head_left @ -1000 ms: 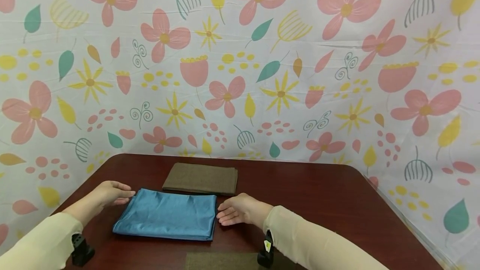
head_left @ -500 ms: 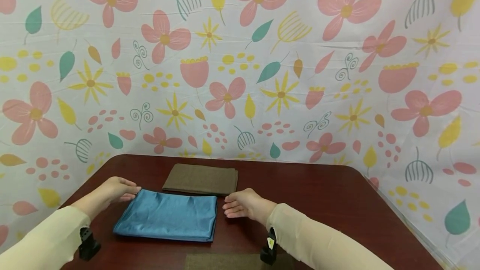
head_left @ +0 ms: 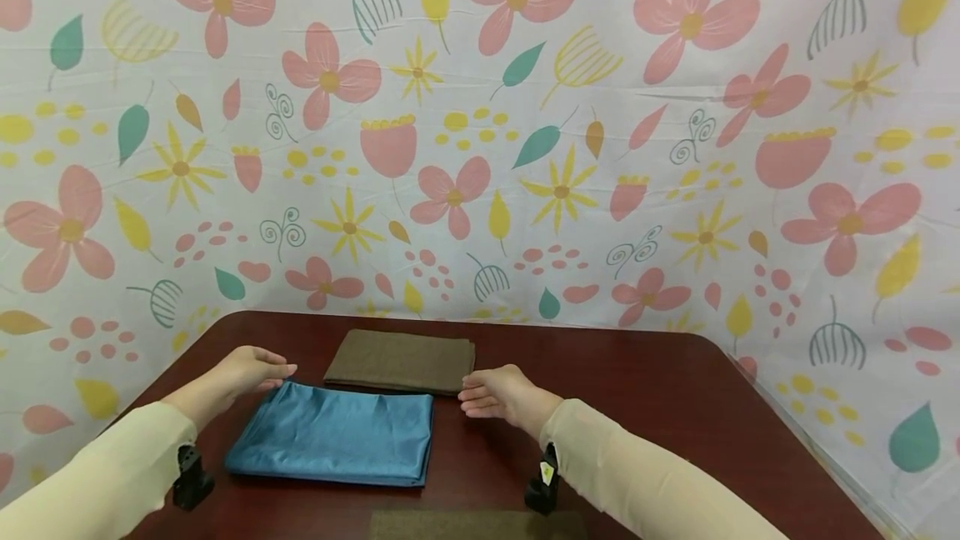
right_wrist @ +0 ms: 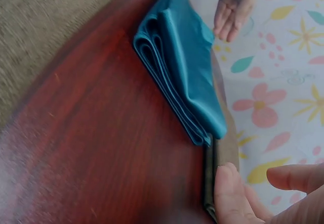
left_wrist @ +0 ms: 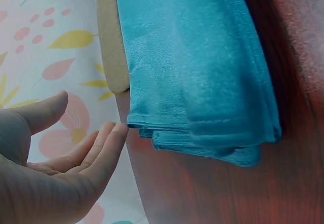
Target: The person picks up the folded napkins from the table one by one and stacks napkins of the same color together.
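Observation:
A folded, shiny blue cloth [head_left: 337,432] lies on the dark red-brown table, its layered edges showing in the left wrist view. Behind it is a folded brown cloth [head_left: 401,359]. My left hand [head_left: 251,371] is at the blue cloth's far left corner, fingers extended and thumb apart in the left wrist view, with nothing held. To the right of the blue cloth, my right hand [head_left: 498,394] has its fingertips right by the brown cloth's right end. Its thumb and fingers [right_wrist: 230,193] are spread apart in the right wrist view, with nothing between them.
Another brown cloth [head_left: 476,525] shows at the bottom edge of the head view. The table [head_left: 615,390] has rounded far corners and meets a flower-printed fabric backdrop [head_left: 480,132]. A black wrist camera [head_left: 542,482] hangs below the right sleeve.
Both hands have moved away from me. The left slid forward along the blue cloth's left side; the right drew off its right edge toward the brown cloth. The cloths have stayed put.

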Motion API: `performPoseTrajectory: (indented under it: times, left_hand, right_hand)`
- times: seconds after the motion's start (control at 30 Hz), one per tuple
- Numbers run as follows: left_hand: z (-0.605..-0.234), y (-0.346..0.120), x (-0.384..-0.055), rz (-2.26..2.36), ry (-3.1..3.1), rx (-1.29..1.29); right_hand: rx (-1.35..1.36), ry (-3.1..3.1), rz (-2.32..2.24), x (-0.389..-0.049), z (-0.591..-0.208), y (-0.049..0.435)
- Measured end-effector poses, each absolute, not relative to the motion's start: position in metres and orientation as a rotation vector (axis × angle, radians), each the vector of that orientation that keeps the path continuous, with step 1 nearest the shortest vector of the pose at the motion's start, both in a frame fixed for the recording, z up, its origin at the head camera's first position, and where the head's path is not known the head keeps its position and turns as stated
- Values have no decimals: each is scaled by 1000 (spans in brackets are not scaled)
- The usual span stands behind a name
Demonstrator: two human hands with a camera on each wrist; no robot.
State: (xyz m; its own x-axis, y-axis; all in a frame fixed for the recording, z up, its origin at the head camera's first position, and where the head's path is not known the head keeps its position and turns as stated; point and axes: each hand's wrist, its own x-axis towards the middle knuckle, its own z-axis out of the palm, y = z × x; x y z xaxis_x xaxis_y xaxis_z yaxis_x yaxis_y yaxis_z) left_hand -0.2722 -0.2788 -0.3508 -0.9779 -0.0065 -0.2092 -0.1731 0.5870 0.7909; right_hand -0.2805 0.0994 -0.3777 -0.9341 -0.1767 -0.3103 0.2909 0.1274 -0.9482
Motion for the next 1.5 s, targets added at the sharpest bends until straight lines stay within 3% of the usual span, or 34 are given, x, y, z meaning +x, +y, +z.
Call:
performPoseTrajectory:
  times: [0.33,1.5]
  left_hand:
    - [-350,-267,-283,1389,2607,-40]
    - [-381,-231,-334,1438,2545,-137]
  right_hand:
    - [217,2171,-1888,-290,-374,105]
    - [366,2047,-1926,-337,-383,94]
